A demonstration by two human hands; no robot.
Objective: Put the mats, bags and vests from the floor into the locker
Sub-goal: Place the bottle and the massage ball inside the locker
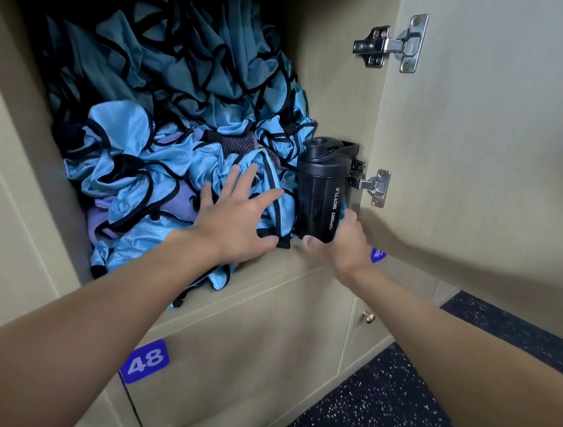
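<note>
Head view: left fingers [242,182] flat on vest heap [134,151]; right fingers [351,220] around one bottle [320,189]

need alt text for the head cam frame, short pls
A person's left grip, a bare hand, presses flat on a heap of blue vests stuffed in an open locker, while the right grip holds a black sport bottle upright at the locker's right front corner.

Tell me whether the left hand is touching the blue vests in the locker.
Touching. The head view shows the left hand lying flat, fingers spread, on the blue vests at the front of the locker, no gap under the palm.
</note>
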